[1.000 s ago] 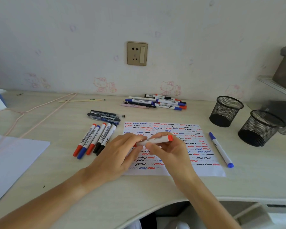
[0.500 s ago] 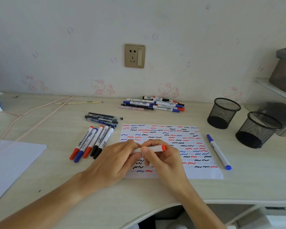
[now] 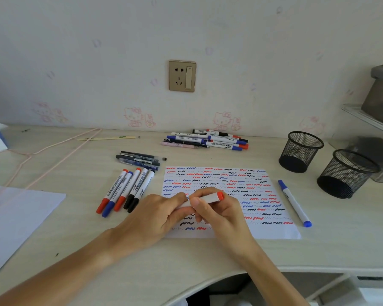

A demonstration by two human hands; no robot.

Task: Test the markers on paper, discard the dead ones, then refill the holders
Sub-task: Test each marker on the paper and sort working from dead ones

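Both hands meet over the lower left of the test paper (image 3: pixel 259 195), which is covered in red, blue and black squiggles. My right hand (image 3: pixel 217 215) grips the white barrel of a red marker (image 3: pixel 210 198), its red end pointing right. My left hand (image 3: pixel 155 215) pinches the marker's left end, which is hidden by the fingers. A blue marker (image 3: pixel 294 203) lies to the right of the paper. Two black mesh holders (image 3: pixel 300 151) (image 3: pixel 346 173) stand at the right.
A row of several red, blue and black markers (image 3: pixel 125 191) lies left of the paper, with dark pens (image 3: pixel 139 159) above them. Another pile of markers (image 3: pixel 208 140) sits by the wall. A white sheet (image 3: pixel 16 217) covers the desk's left front. A pink cord (image 3: pixel 53 155) trails at left.
Both hands with the red marker have dropped slightly toward the paper's lower left. The grip on the marker looks the same.
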